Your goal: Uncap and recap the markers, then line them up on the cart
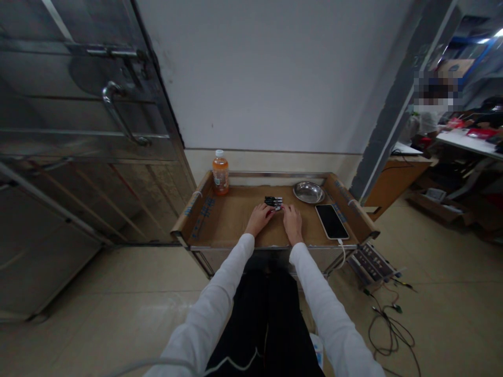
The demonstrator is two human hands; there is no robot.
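Both of my hands rest on a brown cardboard-lined cart top (231, 222). My left hand (259, 218) and my right hand (292, 222) meet at a small cluster of dark and silver parts (273, 202) near the cart's middle. The fingertips of both hands pinch at the near end of that cluster; the exact piece held is too small to name. White sleeves cover both forearms.
An orange drink bottle (220, 173) stands at the cart's back left. A metal dish (308, 192) sits at the back right, a black phone (331, 221) with a white cable lies at the right. A power strip (371, 262) and wires lie on the floor. Another person sits far right.
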